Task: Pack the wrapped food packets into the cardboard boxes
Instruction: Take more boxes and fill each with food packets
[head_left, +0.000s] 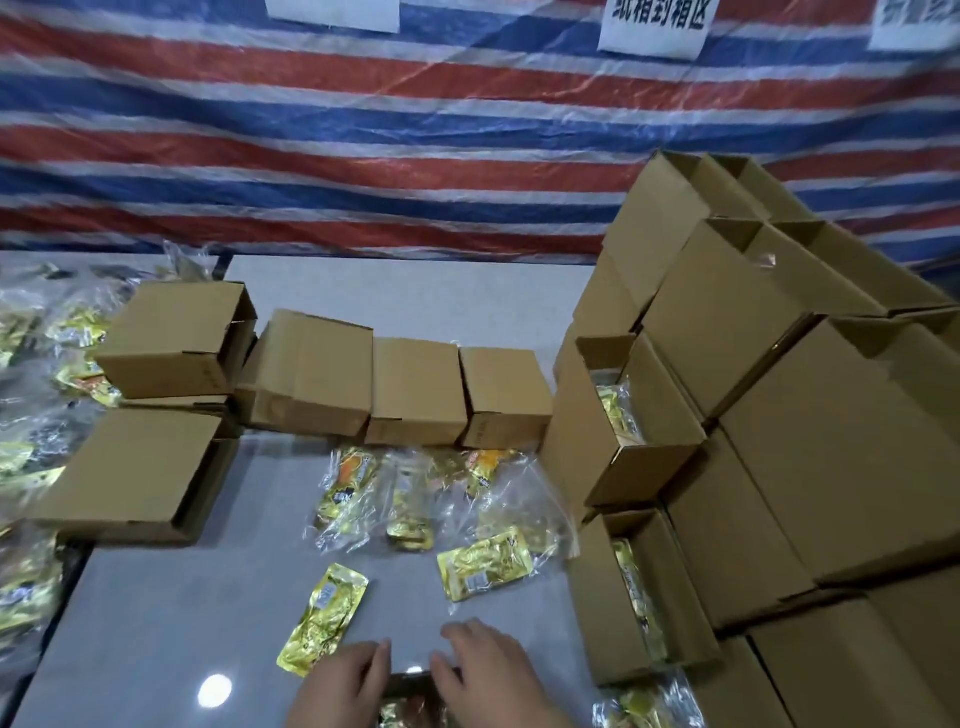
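Note:
My left hand (340, 680) and my right hand (480, 670) lie at the near edge of the grey table (171, 613), fingers stretched forward. Between them sits a dark-edged gold food packet (413, 701), with both thumbs against its sides. A gold packet (324, 621) lies just ahead of my left hand, and another gold packet (485, 564) ahead of my right. Further out, clear-wrapped packets (353, 493) lie loose. To the right, two open cardboard boxes, the upper box (649, 457) and the lower box (597, 613), each show a packet standing inside.
A row of closed boxes (415, 389) crosses the table's middle, with two more boxes (135, 478) at the left. Stacked boxes (805, 415) fill the right side. A heap of packets (26, 467) lies far left, another packet (644, 709) at the bottom right. A striped tarp (363, 130) hangs behind.

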